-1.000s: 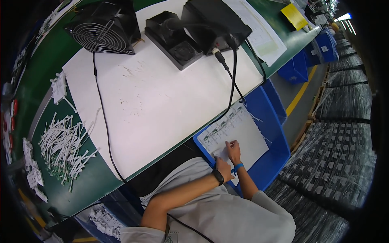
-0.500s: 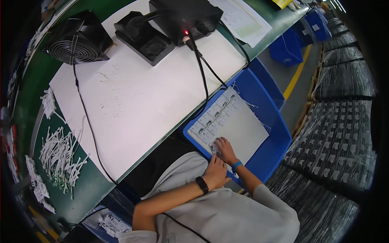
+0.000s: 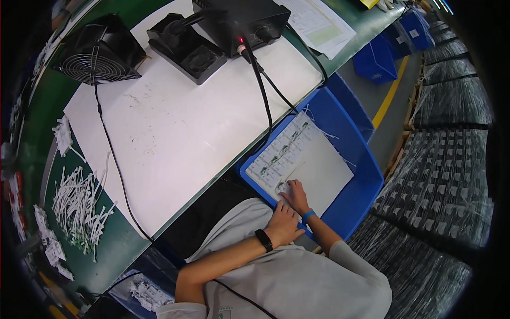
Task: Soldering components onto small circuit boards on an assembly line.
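Observation:
My right hand (image 3: 296,196), with a blue band at its wrist, is over the pale flat sheet (image 3: 324,173) in the blue bin (image 3: 366,199). Its thumb and fingers are apart beside a small white part with a green board (image 3: 281,186), lying at the near end of a row. Farther up the sheet, several similar white parts (image 3: 276,155) lie side by side along its left edge. My left hand (image 3: 284,222), with a black wristband, rests at the bin's near edge, its fingers extended and loosely together. I see nothing in it.
A white mat (image 3: 175,133) covers much of the green bench. On it stand a black fan (image 3: 93,66), a black holder (image 3: 186,50) and a black control box with a red light (image 3: 249,26). White wires (image 3: 79,207) are heaped at left. Wrapped pallets (image 3: 441,175) stand right.
The small white part now lies on the sheet at the row's near end, and my right fingers have spread away from it. My left hand has hardly moved.

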### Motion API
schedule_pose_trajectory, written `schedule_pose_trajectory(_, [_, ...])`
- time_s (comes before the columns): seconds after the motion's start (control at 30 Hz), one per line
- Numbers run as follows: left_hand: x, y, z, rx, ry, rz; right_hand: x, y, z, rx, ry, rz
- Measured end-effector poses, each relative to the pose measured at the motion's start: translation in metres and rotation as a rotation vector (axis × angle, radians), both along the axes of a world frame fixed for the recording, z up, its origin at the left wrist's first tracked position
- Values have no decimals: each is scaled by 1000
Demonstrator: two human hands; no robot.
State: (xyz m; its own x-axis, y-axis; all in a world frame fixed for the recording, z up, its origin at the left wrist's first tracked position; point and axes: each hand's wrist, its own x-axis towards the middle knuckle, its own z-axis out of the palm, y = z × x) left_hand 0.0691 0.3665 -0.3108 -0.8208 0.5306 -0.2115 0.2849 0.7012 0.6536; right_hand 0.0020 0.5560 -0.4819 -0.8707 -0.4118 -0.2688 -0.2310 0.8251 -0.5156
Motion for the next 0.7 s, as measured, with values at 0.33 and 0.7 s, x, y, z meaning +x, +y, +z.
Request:
schedule_pose_trajectory(0.33, [-2,-4,-2,47,16,14,-15,-24,-5,-7,40,32])
schedule_pose_trajectory(0.7, [8,-23,27,371,-24,139,-17,-16,-27,-95,-49,53])
